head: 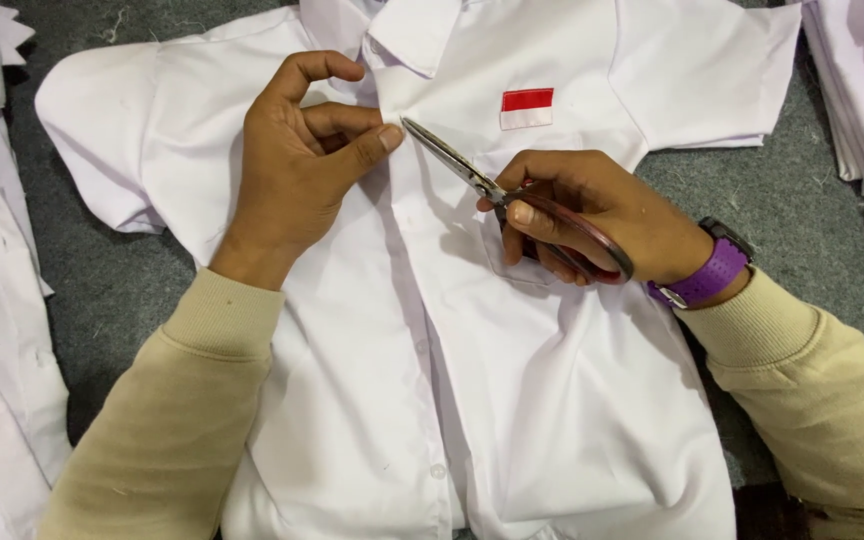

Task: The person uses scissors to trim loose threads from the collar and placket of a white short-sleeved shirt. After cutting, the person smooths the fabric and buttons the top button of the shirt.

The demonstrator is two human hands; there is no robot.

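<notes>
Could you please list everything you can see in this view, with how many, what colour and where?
shirt: one, white, short-sleeved, lying flat in the middle, buttoned
patch: one, red over white, on the shirt's chest
scissors: one pair, metal blades with dark handles, tips at the shirt's front near the collar
other white garments: several, white, stacked at the right edge, more at the left edge
mat: one, grey, under everything
watch: one, purple strap, right wrist
sleeves: two, beige, lower corners
left hand: one, pinching the shirt front by the collar
right hand: one, holding the scissors
</notes>
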